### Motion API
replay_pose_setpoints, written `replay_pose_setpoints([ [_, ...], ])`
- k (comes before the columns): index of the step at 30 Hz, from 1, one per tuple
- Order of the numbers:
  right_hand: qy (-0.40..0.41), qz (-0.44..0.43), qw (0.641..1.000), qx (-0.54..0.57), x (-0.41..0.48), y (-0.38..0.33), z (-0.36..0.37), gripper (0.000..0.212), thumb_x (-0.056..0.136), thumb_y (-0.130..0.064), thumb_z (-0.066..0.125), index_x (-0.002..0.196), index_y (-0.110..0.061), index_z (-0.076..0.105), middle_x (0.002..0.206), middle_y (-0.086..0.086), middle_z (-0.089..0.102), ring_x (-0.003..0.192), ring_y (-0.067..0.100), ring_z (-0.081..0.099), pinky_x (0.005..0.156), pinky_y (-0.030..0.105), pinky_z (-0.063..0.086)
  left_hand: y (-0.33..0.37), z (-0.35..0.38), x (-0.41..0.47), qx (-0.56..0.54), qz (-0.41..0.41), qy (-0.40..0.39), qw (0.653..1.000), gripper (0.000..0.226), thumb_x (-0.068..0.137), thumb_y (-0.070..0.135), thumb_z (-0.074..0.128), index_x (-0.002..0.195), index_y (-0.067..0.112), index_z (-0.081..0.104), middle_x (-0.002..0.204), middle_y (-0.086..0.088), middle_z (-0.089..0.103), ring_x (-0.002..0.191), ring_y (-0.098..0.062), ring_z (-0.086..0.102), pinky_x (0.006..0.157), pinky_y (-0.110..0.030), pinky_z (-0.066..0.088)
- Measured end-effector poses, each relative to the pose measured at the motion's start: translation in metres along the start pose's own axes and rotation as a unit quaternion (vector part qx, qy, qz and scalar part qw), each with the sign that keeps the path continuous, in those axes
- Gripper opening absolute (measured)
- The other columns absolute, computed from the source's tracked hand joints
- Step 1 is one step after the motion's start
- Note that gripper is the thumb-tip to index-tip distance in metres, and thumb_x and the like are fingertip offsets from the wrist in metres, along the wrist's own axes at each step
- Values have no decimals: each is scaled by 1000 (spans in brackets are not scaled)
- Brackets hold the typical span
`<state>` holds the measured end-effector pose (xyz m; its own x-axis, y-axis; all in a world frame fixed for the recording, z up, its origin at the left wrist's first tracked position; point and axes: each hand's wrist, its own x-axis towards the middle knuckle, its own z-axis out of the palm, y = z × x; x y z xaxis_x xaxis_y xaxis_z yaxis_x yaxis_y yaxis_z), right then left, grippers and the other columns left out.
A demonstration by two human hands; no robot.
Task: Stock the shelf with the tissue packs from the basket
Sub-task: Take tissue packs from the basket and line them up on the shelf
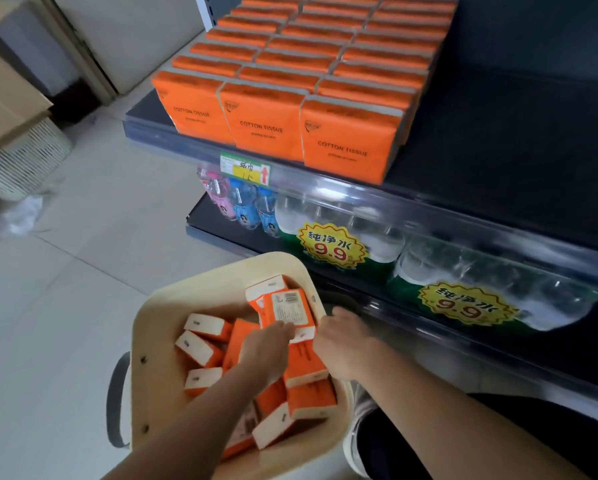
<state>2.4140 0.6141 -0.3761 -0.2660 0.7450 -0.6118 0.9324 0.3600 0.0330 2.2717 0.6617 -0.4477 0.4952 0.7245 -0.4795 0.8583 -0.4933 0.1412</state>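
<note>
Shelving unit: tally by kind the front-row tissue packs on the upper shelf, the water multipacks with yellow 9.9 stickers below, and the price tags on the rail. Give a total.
Front-row tissue packs: 3
Water multipacks: 2
Price tags: 1
Total: 6

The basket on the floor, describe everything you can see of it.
The basket is cream, plastic-looking, with rounded corners and a dark handle hanging down its left side. It stands on the tiled floor by the shelving, holding jumbled orange-and-white tissue packs. The left hand holds one raised pack; the right hand reaches in beside it.
</note>
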Motion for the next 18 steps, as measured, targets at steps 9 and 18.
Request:
replay_pose_setpoints([
  [9, -54, 31, 998, 32, -12, 22, 12, 21, 93, -29, 53, 101, -11, 60, 94, 9, 58, 98, 29, 52, 99, 45, 38, 27, 15, 28, 113, 48, 17, 992, 73, 84, 32, 63, 144, 24, 22, 150, -6, 27, 136, -30, 30, 106, -45, 38],
  [18, 85, 148, 940, 297, -6, 34, 6, 37, 88, -22, 60, 123, -19, 49, 114, 4, 60, 102, 27, 61, 73, 36, 49, 13, -36, 18, -189, 83, 80, 975, 37, 84, 31, 58, 120, 27, 50, 106, 7, 61, 93, -12, 56, 77, -28, 45],
])
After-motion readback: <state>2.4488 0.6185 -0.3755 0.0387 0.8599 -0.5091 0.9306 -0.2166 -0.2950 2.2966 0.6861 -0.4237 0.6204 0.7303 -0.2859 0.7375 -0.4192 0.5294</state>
